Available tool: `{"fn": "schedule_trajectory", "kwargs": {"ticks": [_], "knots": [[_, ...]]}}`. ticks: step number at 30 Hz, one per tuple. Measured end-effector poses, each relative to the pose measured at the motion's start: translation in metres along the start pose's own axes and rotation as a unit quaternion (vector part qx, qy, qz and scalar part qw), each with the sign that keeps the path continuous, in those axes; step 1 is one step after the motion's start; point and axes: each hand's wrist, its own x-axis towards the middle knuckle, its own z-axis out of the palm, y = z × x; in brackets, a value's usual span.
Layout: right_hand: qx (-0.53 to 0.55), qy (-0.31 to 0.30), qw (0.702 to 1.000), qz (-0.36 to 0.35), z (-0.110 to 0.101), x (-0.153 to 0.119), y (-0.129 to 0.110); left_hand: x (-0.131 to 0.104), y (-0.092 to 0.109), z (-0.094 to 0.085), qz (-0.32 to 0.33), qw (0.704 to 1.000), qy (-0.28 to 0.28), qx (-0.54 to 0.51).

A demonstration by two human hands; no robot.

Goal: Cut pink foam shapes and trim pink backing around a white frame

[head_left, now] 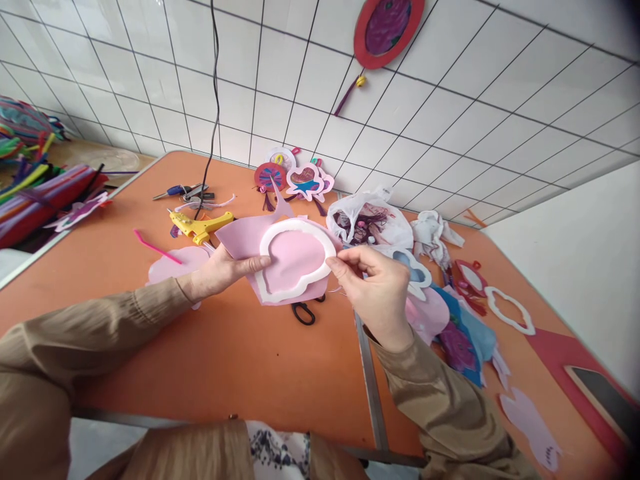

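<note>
A white heart-shaped frame [299,229] lies against a pink sheet [240,238], both held up over the orange table. My left hand [220,272] grips their left side, its thumb on the frame and its fingers hidden behind the sheet. On the right, my right hand [375,283] pinches the frame's edge together with the sheet between thumb and forefinger. Scissors with black handles [303,313] lie just below the sheet, their blades hidden. Behind my left hand are a yellow glue gun [200,225] and a pink piece [175,265].
Keys [193,193] and finished ornaments [305,179] lie toward the tiled wall. A plastic bag [370,220] stands behind my right hand. Farther right are a white frame [510,310], blue material [483,330] and a phone [600,397]. A black cable [215,100] hangs down to the table.
</note>
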Motion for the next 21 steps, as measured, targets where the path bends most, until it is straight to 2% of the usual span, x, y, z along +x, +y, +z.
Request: {"fn": "schedule_trajectory", "kwargs": {"ticks": [21], "knots": [[-0.004,-0.002,1.000,-0.001,-0.0007,0.0006,-0.0023,0.0033,-0.0095,-0.0040,0.012,1.000,-0.001,-0.012]]}}
